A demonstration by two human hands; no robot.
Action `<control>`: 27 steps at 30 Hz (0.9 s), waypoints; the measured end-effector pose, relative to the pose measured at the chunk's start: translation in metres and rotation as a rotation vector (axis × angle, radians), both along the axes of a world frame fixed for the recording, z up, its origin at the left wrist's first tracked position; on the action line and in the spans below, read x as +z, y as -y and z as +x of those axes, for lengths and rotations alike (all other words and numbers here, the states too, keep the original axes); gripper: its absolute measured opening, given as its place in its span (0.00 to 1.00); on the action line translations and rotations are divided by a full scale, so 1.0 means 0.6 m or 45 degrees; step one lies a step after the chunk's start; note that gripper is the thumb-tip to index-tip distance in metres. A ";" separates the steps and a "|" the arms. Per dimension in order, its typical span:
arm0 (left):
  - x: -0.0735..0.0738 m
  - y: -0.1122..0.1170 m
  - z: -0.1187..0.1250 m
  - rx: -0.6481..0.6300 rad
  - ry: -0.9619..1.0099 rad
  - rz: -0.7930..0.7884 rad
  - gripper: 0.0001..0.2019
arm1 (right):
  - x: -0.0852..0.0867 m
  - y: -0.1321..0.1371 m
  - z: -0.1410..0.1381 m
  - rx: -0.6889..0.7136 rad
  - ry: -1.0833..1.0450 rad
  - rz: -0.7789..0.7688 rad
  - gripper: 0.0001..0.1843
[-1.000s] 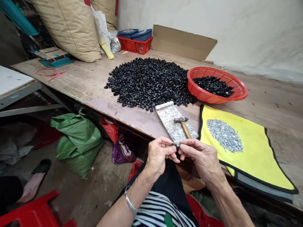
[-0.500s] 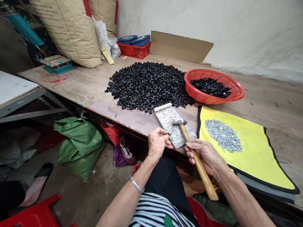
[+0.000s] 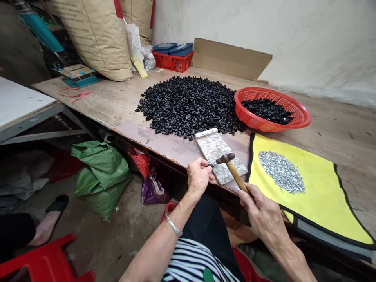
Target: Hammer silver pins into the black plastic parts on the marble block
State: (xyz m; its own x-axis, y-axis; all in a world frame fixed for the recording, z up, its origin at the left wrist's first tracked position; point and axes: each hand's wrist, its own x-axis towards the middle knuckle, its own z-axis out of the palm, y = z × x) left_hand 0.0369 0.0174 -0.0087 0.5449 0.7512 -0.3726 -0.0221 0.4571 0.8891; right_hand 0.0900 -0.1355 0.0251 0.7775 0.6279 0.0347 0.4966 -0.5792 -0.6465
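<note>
Two hands: left hand (image 3: 199, 177) pinches black part (image 3: 210, 165) on slab (image 3: 216, 147) at worktop (image 3: 117, 102) edge; right hand (image 3: 261, 211) closed round hammer (image 3: 234, 173).

slab (image 3: 216, 148): grey-white speckle; hammer (image 3: 236, 176): tan handle, dark head; small part (image 3: 210, 165): black; heap (image 3: 189, 103) behind slab: black; basket (image 3: 250, 118): red mesh; mat (image 3: 323, 196) right of slab: yellow, black-edged.

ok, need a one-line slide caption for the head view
Left hand pins a small black part on a stone slab while the right hand holds a hammer over it.
</note>
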 end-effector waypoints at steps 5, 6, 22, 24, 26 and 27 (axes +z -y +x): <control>-0.003 0.000 -0.002 -0.018 0.000 -0.006 0.06 | 0.007 -0.001 -0.010 0.012 0.546 -0.009 0.20; -0.004 0.000 -0.002 -0.021 0.003 -0.011 0.06 | 0.008 -0.003 -0.015 -0.012 0.642 0.013 0.20; -0.007 -0.003 -0.001 -0.003 0.061 -0.067 0.07 | 0.010 -0.017 -0.033 0.092 1.007 -0.242 0.15; -0.007 -0.003 -0.001 0.000 0.067 -0.067 0.07 | 0.013 -0.017 -0.034 0.086 1.035 -0.175 0.15; -0.005 -0.002 0.000 0.003 0.069 -0.067 0.07 | 0.014 -0.019 -0.037 -0.008 1.088 -0.050 0.16; -0.005 -0.002 0.001 0.003 0.065 -0.067 0.07 | 0.013 -0.020 -0.039 -0.045 1.115 -0.016 0.17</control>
State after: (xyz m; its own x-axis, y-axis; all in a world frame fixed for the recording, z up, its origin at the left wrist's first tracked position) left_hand 0.0372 0.0186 -0.0114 0.5623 0.7326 -0.3836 -0.0680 0.5033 0.8614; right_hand 0.0664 -0.1235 0.0330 0.4937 0.6082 0.6215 0.7929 -0.6084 -0.0345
